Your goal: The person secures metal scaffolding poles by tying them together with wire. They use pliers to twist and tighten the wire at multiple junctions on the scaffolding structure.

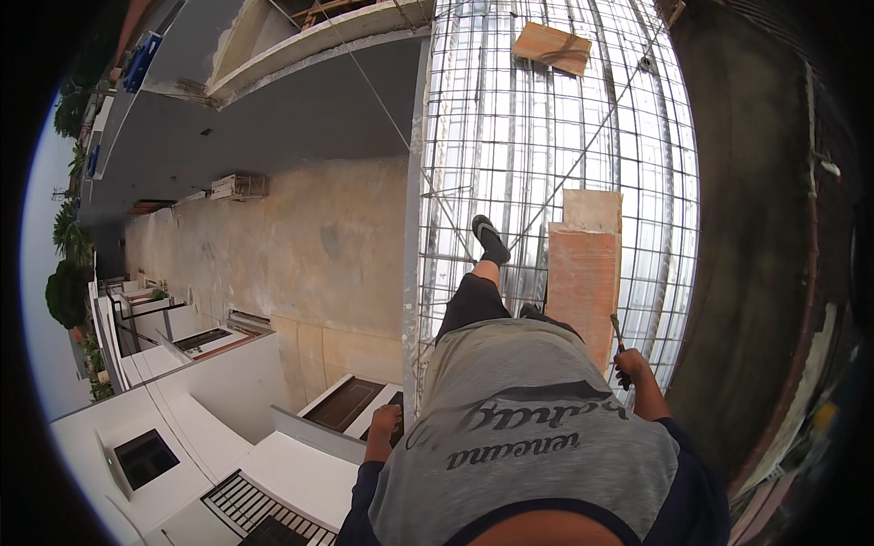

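My right hand is closed around a slim, dark-handled hand tool, its narrow end pointing away from me. The tool's exact kind is too small to tell. It sits beside the right edge of a reddish-brown wooden board that lies on the steel bar mesh. At my left side, my left hand hangs with curled fingers; whatever may be inside them is hidden. My sandalled foot is stretched forward onto the mesh over shiny metal decking, while the other foot is mostly covered by my shirt.
Another board lies farther ahead on the mesh. Diagonal bars or lines cross the grid. The deck's left edge drops to a concrete yard far below, with white houses nearby. Beyond the right edge is a dark strip.
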The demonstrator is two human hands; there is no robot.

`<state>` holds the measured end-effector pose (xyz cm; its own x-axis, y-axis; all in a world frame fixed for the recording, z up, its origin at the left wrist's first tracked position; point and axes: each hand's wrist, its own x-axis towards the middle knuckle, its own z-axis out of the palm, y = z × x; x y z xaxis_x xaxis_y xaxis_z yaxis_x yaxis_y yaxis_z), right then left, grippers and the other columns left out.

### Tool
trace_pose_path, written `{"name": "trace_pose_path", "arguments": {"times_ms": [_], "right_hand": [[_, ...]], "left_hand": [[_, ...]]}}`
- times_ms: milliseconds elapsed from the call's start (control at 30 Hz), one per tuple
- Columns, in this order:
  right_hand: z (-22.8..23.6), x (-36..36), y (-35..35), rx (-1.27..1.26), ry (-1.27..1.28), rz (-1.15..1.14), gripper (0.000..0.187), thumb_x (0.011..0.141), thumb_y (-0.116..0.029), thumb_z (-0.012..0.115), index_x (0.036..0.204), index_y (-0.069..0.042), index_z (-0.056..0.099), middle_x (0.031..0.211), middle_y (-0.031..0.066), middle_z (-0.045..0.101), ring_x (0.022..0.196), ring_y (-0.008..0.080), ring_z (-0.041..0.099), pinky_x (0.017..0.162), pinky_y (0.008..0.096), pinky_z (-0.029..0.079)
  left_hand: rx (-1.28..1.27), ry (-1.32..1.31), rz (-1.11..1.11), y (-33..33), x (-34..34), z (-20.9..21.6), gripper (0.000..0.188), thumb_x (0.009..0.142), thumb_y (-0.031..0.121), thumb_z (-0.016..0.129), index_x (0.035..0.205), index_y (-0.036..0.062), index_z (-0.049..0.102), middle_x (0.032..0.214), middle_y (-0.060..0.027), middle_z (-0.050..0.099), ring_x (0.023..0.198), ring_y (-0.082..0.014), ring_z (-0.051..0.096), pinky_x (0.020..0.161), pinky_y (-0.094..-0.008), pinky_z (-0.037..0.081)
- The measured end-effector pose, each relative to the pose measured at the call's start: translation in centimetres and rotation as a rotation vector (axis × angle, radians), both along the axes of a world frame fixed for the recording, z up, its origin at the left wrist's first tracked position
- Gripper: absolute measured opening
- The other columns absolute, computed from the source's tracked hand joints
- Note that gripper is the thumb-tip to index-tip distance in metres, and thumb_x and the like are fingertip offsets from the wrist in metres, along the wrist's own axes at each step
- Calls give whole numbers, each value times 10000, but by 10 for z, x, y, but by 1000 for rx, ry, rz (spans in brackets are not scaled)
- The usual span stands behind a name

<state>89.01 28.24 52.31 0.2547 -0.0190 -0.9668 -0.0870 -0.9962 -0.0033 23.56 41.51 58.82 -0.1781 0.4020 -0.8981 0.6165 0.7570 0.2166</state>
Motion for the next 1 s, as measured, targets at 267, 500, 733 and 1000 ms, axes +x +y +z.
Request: {"name": "trace_pose_path", "arguments": {"times_ms": [267, 500, 733, 1000], "right_hand": [[1, 3, 168, -67, 100, -84, 205, 794, -105, 524, 909, 65, 523, 730, 156, 565, 561, 272, 599, 462, 433, 520], [62, 17, 331, 336, 89, -448, 263, 789, -52, 506, 1035, 41, 503, 814, 167, 578, 643, 283, 626, 496, 438, 553], [106, 54, 423, 371, 176, -523, 407, 806, -62, 502, 1205, -35, 425, 995, 149, 541, 812, 272, 607, 623, 432, 555], [104, 121, 529, 342, 210, -257, 445, 814, -71, 511, 1239, -11, 396, 994, 165, 564, 816, 271, 625, 643, 423, 558]], "left_hand": [[-61, -10, 279, 216, 83, -37, 242, 813, 232, 597, 964, 47, 633, 790, -16, 590, 711, -115, 554, 563, -272, 427], [77, -4, 1, 400, 127, -52, 302, 853, 284, 599, 993, 18, 628, 826, -44, 609, 749, -116, 563, 600, -274, 440], [108, -225, 52, 487, 219, -49, 371, 885, 299, 570, 1136, 26, 556, 1079, -80, 607, 992, -198, 589, 821, -350, 463], [32, -188, 220, 469, 255, -55, 335, 891, 265, 565, 1096, 0, 564, 849, -71, 614, 635, -135, 573, 573, -279, 492]]}}
